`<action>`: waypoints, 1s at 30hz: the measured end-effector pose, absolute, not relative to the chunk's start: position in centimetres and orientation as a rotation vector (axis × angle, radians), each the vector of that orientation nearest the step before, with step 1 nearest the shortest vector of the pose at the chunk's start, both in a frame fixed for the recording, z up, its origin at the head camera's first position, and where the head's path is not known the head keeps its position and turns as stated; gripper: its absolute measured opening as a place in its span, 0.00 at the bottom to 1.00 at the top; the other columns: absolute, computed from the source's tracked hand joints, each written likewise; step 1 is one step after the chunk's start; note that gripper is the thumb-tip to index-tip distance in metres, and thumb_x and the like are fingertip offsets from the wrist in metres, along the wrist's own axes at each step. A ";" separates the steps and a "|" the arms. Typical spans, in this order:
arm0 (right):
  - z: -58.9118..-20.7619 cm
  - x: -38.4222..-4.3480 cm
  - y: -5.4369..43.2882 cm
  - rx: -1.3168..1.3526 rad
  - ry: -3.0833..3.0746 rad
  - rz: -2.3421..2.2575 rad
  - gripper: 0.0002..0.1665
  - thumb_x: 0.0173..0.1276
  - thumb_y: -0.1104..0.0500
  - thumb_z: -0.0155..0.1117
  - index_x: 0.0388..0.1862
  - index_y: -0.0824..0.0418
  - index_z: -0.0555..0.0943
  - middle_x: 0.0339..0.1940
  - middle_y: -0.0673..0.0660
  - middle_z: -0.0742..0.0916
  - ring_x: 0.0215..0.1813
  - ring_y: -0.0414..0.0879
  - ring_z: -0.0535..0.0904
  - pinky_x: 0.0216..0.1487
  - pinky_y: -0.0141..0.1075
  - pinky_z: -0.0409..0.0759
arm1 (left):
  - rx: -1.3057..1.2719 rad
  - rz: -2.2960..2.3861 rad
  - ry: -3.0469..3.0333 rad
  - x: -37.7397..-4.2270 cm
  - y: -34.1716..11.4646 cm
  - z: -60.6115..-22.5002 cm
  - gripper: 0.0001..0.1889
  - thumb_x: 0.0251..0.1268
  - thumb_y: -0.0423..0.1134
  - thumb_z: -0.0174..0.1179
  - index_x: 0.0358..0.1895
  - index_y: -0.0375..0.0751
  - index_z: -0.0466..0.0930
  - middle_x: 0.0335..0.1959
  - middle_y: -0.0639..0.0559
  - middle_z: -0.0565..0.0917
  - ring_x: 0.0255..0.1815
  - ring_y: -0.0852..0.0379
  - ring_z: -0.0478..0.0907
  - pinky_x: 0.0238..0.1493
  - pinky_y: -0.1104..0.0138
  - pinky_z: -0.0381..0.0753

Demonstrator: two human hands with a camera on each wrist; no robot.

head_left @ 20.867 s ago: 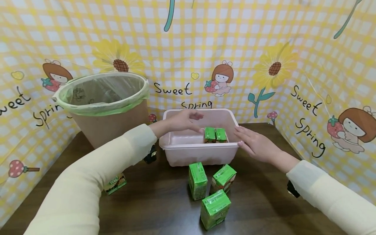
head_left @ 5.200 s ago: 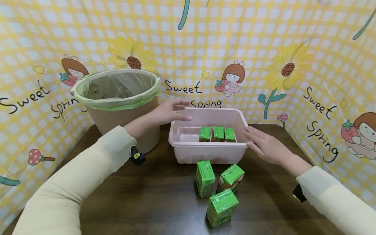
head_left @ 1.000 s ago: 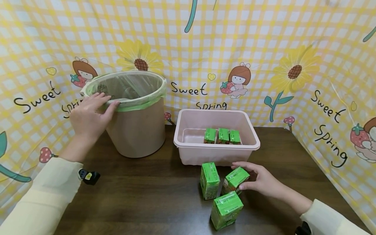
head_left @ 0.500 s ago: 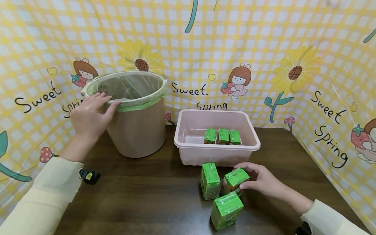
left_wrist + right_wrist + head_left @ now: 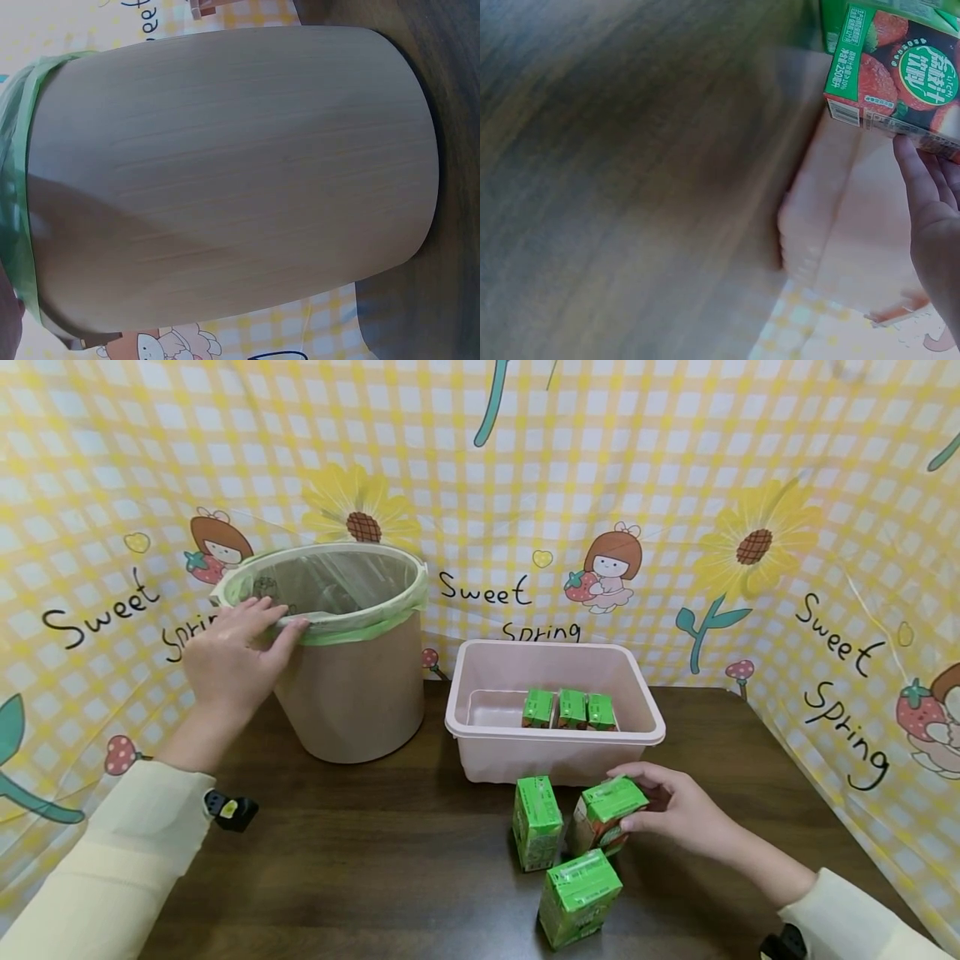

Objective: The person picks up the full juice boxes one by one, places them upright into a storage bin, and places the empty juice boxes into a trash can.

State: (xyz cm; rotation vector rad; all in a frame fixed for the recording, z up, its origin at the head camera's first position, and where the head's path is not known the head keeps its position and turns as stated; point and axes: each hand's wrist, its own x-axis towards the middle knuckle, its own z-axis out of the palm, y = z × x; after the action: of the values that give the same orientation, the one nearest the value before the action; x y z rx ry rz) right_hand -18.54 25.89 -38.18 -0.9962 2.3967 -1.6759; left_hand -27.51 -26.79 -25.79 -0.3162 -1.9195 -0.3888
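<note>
My right hand [image 5: 686, 810] grips a green juice carton [image 5: 611, 802] between thumb and fingers, in front of the pink bin. In the right wrist view this juice carton [image 5: 911, 75] shows lychee pictures on its side. Two more juice cartons stand on the table, one on the left [image 5: 537, 822] and one nearer [image 5: 579, 897]. Three others [image 5: 572, 708] stand in the right part of the pink plastic bin [image 5: 555, 756]. My left hand [image 5: 236, 656] rests on the near left rim of a tall brown trash can [image 5: 360, 693] with a green liner.
The dark wooden table [image 5: 360, 860] carries everything. Behind it and at the sides hangs a yellow checked cloth [image 5: 495, 485] with printed figures. The trash can stands left of the pink bin, with a strip of table between them.
My right hand has lifted the juice carton a little and shifted it slightly right. My left hand stays on the rim. Seconds earlier, my right hand was at the pink bin's right side.
</note>
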 end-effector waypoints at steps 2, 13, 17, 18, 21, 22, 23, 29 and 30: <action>-37.7 -18.5 25.9 -1.008 2.409 -1.676 0.31 0.56 0.70 0.72 0.60 0.69 0.74 0.47 0.55 0.85 0.43 0.44 0.83 0.37 0.39 0.84 | -0.316 -0.383 -1.922 -27.5 -26.9 -25.9 0.19 0.57 0.50 0.69 0.43 0.38 0.89 0.45 0.42 0.85 0.51 0.43 0.82 0.37 0.46 0.79; -35.0 -17.9 26.1 -1.092 2.468 -1.701 0.32 0.54 0.75 0.71 0.59 0.74 0.72 0.50 0.50 0.85 0.42 0.43 0.83 0.34 0.39 0.84 | -0.325 -0.327 -1.912 -27.7 -27.2 -26.2 0.19 0.60 0.52 0.65 0.46 0.41 0.88 0.47 0.45 0.85 0.51 0.44 0.82 0.43 0.46 0.80; -34.1 -17.5 26.1 -1.079 2.512 -1.701 0.31 0.53 0.75 0.71 0.58 0.73 0.74 0.50 0.48 0.85 0.39 0.43 0.84 0.32 0.38 0.84 | -0.352 -0.308 -1.884 -27.9 -27.4 -26.4 0.21 0.64 0.55 0.61 0.46 0.41 0.88 0.47 0.44 0.85 0.51 0.44 0.82 0.50 0.48 0.78; -33.9 -17.4 26.0 -1.078 2.522 -1.698 0.31 0.53 0.75 0.71 0.57 0.73 0.74 0.49 0.48 0.86 0.38 0.43 0.83 0.32 0.38 0.83 | -0.358 -0.305 -1.878 -27.9 -27.5 -26.5 0.21 0.64 0.55 0.60 0.46 0.41 0.88 0.47 0.44 0.85 0.51 0.44 0.82 0.52 0.49 0.78; -33.1 -17.2 25.9 -1.104 2.533 -1.697 0.32 0.52 0.77 0.72 0.57 0.74 0.74 0.51 0.49 0.85 0.38 0.42 0.83 0.32 0.37 0.83 | -0.373 -0.311 -1.852 -28.0 -27.6 -26.6 0.20 0.64 0.54 0.61 0.45 0.41 0.88 0.46 0.45 0.85 0.50 0.44 0.82 0.54 0.50 0.77; -32.8 -17.1 25.9 -1.120 2.533 -1.698 0.32 0.52 0.77 0.72 0.57 0.74 0.74 0.52 0.51 0.85 0.38 0.42 0.83 0.32 0.36 0.83 | -0.380 -0.313 -1.844 -28.1 -27.6 -26.6 0.19 0.63 0.53 0.62 0.45 0.41 0.89 0.46 0.45 0.85 0.50 0.44 0.82 0.55 0.50 0.77; -32.5 -17.1 25.8 -1.135 2.535 -1.699 0.33 0.51 0.77 0.71 0.58 0.74 0.74 0.52 0.51 0.85 0.38 0.42 0.83 0.32 0.36 0.83 | -0.390 -0.315 -1.836 -28.1 -27.6 -26.6 0.19 0.63 0.52 0.63 0.45 0.40 0.89 0.46 0.44 0.85 0.50 0.44 0.83 0.55 0.50 0.76; -30.7 -16.9 25.3 -1.212 2.526 -1.725 0.34 0.50 0.80 0.71 0.58 0.74 0.74 0.52 0.51 0.84 0.40 0.42 0.82 0.33 0.33 0.82 | -0.436 -0.327 -1.805 -28.2 -27.7 -26.5 0.18 0.63 0.50 0.63 0.44 0.38 0.88 0.45 0.42 0.85 0.49 0.42 0.83 0.56 0.49 0.76; -30.3 -17.0 25.2 -1.219 2.520 -1.730 0.34 0.50 0.80 0.71 0.58 0.74 0.74 0.52 0.52 0.84 0.40 0.42 0.83 0.33 0.33 0.82 | -0.439 -0.325 -1.803 -28.2 -27.7 -26.5 0.18 0.63 0.50 0.63 0.44 0.38 0.88 0.45 0.42 0.85 0.48 0.42 0.83 0.55 0.49 0.76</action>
State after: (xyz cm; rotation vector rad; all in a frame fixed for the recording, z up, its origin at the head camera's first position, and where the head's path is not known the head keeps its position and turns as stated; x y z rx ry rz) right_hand -16.96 25.23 -30.34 -1.2191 2.5199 -1.7297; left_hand -28.19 -27.68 -26.50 -0.4392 -1.8033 -0.3249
